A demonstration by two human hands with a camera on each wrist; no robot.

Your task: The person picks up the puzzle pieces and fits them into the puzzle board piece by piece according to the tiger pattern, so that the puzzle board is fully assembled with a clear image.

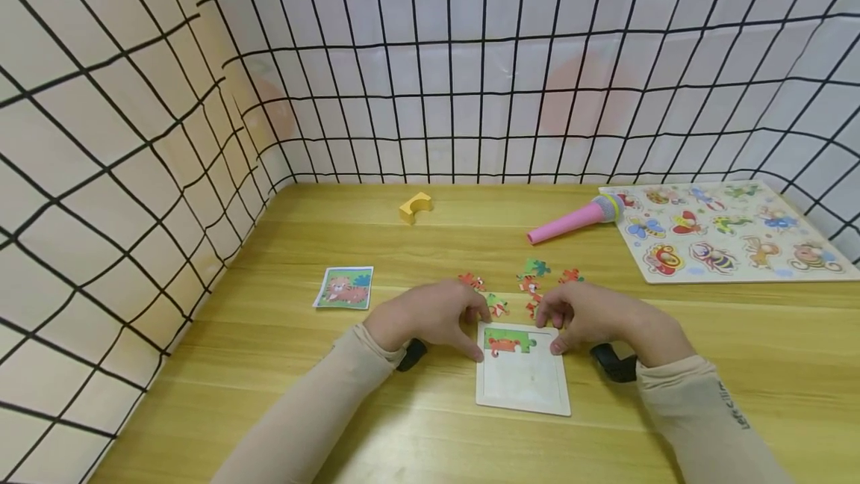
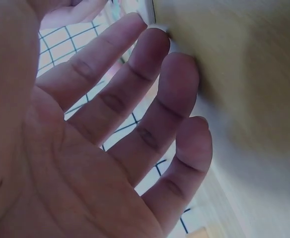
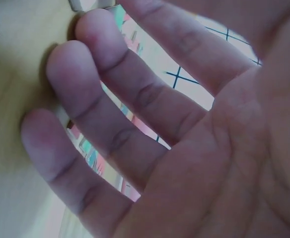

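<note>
One partly filled jigsaw tray (image 1: 524,387) lies on a wood-grain tabletop (image 1: 235,379) walled by black-gridded white sheeting (image 1: 437,66).
Around the tray, the left hand (image 1: 433,314) is at 10 o'clock and the right hand (image 1: 601,314) at 2, both with fingers loosely bent and parted, thumbs at its side edges; joined pieces (image 1: 500,344) fill its 11 o'clock corner. Loose jigsaw pieces (image 1: 497,305) scatter at 12. Farther out lie an animal picture card (image 1: 346,288) at 10, a yellow arch block (image 1: 406,210) at 11, a pink toy microphone (image 1: 567,224) at 1 and an insect puzzle board (image 1: 746,278) at 2. The sheeting, faintly patched with orange, stands along the table's far edge and down the 9 o'clock side.
</note>
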